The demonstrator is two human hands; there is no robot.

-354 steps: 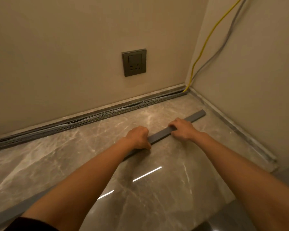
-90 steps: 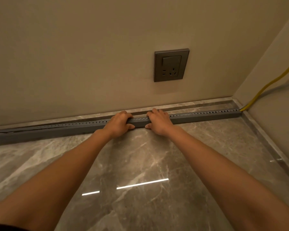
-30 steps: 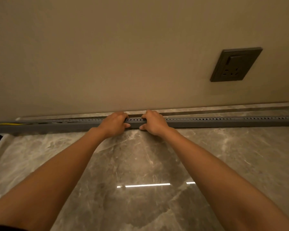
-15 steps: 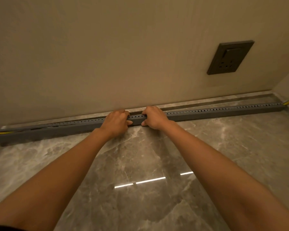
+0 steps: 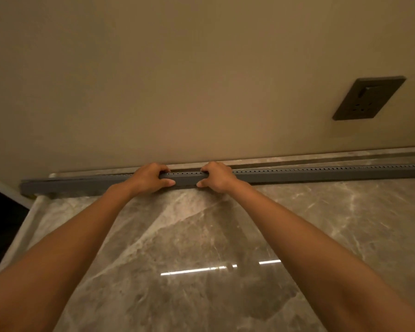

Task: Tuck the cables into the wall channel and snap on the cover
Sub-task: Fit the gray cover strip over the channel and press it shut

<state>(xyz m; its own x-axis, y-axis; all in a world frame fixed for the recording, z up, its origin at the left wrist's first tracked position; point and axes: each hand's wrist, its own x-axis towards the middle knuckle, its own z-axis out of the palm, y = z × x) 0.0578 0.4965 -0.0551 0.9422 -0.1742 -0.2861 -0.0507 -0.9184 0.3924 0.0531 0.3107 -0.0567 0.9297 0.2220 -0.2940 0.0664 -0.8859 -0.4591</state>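
A long grey cable channel (image 5: 309, 173) with a row of small holes along its upper edge lies on the floor against the base of the wall. Its grey cover (image 5: 186, 180) sits over the front. My left hand (image 5: 149, 178) and my right hand (image 5: 217, 176) grip the channel side by side near its middle, fingers curled over the top and thumbs on the front face. No cables show along this stretch; they are hidden inside.
A dark wall socket (image 5: 368, 98) is mounted on the beige wall at the upper right. The marble floor (image 5: 201, 248) stretches toward me. A raised stone edge (image 5: 22, 233) and a dark opening lie at the left, near the channel's left end.
The view has swung left, so the right corner and yellow cable left the frame and the channel's left end came in. Both hands keep their grip at the same spot.
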